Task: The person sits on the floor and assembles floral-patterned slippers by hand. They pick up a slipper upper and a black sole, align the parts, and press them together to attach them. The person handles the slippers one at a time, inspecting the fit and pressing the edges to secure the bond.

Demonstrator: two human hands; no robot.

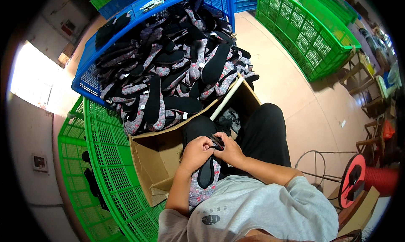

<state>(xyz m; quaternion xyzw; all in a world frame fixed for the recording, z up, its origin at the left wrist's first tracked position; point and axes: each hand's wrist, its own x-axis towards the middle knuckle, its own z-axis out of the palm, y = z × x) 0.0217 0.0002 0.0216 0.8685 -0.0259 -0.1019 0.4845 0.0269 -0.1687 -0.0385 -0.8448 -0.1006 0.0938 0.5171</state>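
A floral slipper (213,168) with a dark insole lies along my lap, its patterned toe end toward my body. My left hand (196,152) grips the far end of it, fingers curled and pinching. From the other side my right hand (228,150) closes on the same end, thumb and fingers pressed together. Between the fingertips shows a small dark piece (216,141); whether it is part of the slipper or a small tool is too unclear to tell. Ahead of my knees, a big heap of similar slippers (156,102), black soles and floral uppers mixed, spills from a blue crate (86,79).
An open cardboard box (147,164) stands by my knees, a pale rod (227,98) at its edge. Green crates (112,174) stand on the left, another green crate (308,43) at the far right. A red spool (353,181) sits near my right elbow.
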